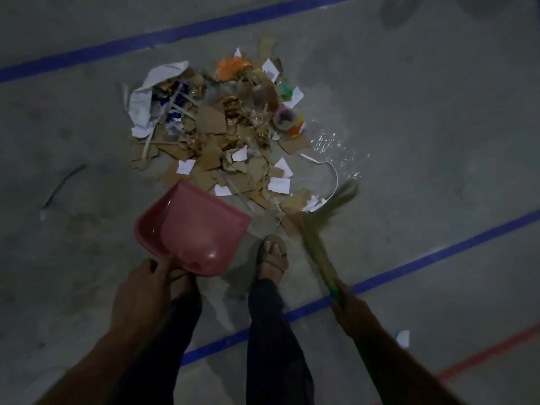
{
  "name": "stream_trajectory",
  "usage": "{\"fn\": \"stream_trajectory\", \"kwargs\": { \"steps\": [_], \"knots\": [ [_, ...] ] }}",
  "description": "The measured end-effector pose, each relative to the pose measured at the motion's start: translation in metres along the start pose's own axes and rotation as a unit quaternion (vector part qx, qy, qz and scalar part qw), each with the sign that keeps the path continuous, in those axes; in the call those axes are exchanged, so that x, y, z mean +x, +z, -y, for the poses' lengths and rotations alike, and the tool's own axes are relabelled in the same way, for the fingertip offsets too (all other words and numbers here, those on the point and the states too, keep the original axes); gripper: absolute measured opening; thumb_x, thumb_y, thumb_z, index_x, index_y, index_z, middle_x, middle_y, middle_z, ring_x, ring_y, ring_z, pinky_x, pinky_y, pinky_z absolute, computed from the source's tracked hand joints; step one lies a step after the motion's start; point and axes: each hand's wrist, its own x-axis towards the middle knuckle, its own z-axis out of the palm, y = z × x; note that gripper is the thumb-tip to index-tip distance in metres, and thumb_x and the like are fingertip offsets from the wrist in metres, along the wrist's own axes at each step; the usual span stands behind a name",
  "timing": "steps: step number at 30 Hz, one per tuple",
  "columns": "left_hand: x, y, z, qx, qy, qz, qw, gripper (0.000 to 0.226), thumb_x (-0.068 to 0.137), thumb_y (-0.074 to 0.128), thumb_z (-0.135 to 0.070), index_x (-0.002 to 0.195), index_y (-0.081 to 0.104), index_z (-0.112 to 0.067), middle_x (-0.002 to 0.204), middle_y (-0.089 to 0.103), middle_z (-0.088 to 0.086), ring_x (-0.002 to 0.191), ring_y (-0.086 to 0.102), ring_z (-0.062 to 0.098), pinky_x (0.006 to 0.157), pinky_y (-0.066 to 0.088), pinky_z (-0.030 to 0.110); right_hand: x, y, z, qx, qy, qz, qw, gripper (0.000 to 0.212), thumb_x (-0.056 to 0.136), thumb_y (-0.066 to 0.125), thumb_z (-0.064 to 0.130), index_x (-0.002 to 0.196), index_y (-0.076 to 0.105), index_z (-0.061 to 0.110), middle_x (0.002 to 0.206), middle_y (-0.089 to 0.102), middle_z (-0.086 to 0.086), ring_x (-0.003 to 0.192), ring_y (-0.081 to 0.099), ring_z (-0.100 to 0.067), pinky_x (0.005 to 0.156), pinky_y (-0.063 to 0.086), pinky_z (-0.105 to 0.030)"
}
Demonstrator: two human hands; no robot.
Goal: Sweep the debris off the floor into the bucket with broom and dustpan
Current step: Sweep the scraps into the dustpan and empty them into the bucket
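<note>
While your left hand [146, 287] curls round the rear of the pink dustpan [193, 229], holding it tipped with its open lip toward the debris pile [222, 127], the pan sits at the pile's near-left edge and is empty. It is light, stiff plastic, so you can steer it by that rear hold, but I judge it will skate on the concrete floor [438, 127] unless you press the lip flat. Ahead lie torn cardboard, white paper scraps, crumpled wrappers and a tape roll [285, 116]; all are light and will scatter under a hard stroke. Beside the pile's right edge a clear plastic sheet [336, 147] and a thin white strip [330, 171] lie flat; they will likely slide instead of rolling. Your sandalled foot [273, 254] stands between pan and broom [321, 229]. Your right hand [347, 305] is closed around the broom's green handle, its soft bristles blurred at the pile's near-right edge. One paper scrap [403, 338] lies well apart, behind that hand. No bucket shows.
</note>
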Motion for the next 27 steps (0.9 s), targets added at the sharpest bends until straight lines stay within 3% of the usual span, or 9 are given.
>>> {"fn": "stream_trajectory", "kwargs": {
  "steps": [3,9,12,15,17,20,21,23,27],
  "knots": [
    [0.001,0.005,-0.026,0.003,-0.014,0.001,1.000,0.056,0.078,0.027,-0.048,0.120,0.060,-0.033,0.079,0.043,0.002,0.072,0.055,0.033,0.058,0.036,0.034,0.015,0.004,0.015,-0.006,-0.088,0.013,0.996,0.063,0.101,0.051,0.028,0.157,0.023,0.025,0.099,0.066,-0.007,0.078,0.063,-0.017,0.067,0.053,-0.030],
    [-0.006,0.001,-0.060,0.028,-0.031,0.000,0.999,0.059,0.076,0.024,-0.049,0.122,0.056,-0.032,0.085,0.048,0.005,0.074,0.055,0.032,0.058,0.039,0.035,0.020,-0.010,0.035,0.089,-0.184,-0.026,0.979,0.061,0.100,0.052,0.031,0.155,0.027,0.034,0.109,0.065,-0.005,0.080,0.056,-0.011,0.069,0.041,-0.023],
    [-0.008,-0.007,-0.072,0.025,-0.048,-0.003,0.999,0.060,0.073,0.023,-0.048,0.124,0.052,-0.032,0.086,0.048,0.004,0.076,0.053,0.031,0.061,0.045,0.038,-0.002,-0.019,0.018,0.144,-0.216,-0.049,0.965,0.059,0.100,0.055,0.027,0.153,0.031,0.036,0.124,0.060,0.005,0.099,0.060,-0.007,0.083,0.047,-0.023],
    [-0.012,-0.009,-0.074,0.024,-0.050,-0.016,0.998,0.052,0.078,0.039,-0.036,0.127,0.053,-0.025,0.085,0.046,0.006,0.076,0.052,0.032,0.061,0.042,0.038,-0.042,-0.021,-0.015,0.117,-0.178,-0.060,0.975,0.060,0.100,0.054,0.026,0.152,0.030,0.040,0.118,0.058,0.014,0.097,0.059,-0.004,0.080,0.047,-0.023],
    [-0.014,-0.007,-0.074,0.015,-0.054,-0.032,0.998,0.052,0.081,0.037,-0.035,0.129,0.054,-0.023,0.086,0.046,0.008,0.078,0.053,0.034,0.062,0.041,0.038,-0.069,-0.015,-0.043,0.106,-0.129,-0.066,0.984,0.061,0.099,0.057,0.024,0.151,0.029,0.038,0.116,0.059,0.012,0.096,0.058,-0.005,0.080,0.044,-0.025],
    [-0.020,0.001,-0.072,0.007,-0.057,-0.049,0.997,0.060,0.080,0.027,-0.041,0.128,0.055,-0.020,0.085,0.047,0.011,0.077,0.054,0.036,0.062,0.044,0.041,-0.089,0.000,-0.078,0.119,-0.048,-0.046,0.991,0.064,0.095,0.061,0.011,0.148,0.032,0.031,0.127,0.060,0.000,0.115,0.058,-0.020,0.097,0.041,-0.031],
    [-0.022,0.005,-0.070,0.007,-0.057,-0.048,0.997,0.059,0.079,0.029,-0.040,0.127,0.055,-0.019,0.084,0.047,0.011,0.076,0.054,0.036,0.061,0.045,0.041,-0.091,0.005,-0.082,0.102,-0.026,-0.026,0.994,0.064,0.096,0.060,0.010,0.148,0.033,0.036,0.134,0.059,0.005,0.124,0.055,-0.016,0.107,0.033,-0.027],
    [-0.028,0.012,-0.065,0.001,-0.053,-0.045,0.998,0.052,0.081,0.038,-0.036,0.127,0.054,-0.017,0.083,0.047,0.012,0.073,0.054,0.036,0.059,0.044,0.040,-0.094,0.016,-0.082,0.056,-0.031,0.009,0.998,0.071,0.097,0.059,0.011,0.140,0.027,0.058,0.136,0.056,0.025,0.125,0.050,0.004,0.111,0.018,-0.013],
    [-0.036,0.024,-0.048,-0.023,-0.054,-0.038,0.998,0.041,0.084,0.063,-0.024,0.124,0.056,-0.018,0.083,0.041,0.004,0.071,0.046,0.027,0.061,0.035,0.034,-0.067,0.033,-0.051,0.001,-0.034,0.056,0.998,0.063,0.100,0.054,0.023,0.154,0.024,0.030,0.139,0.057,-0.006,0.116,0.059,-0.022,0.095,0.043,-0.027]
  ]
}}
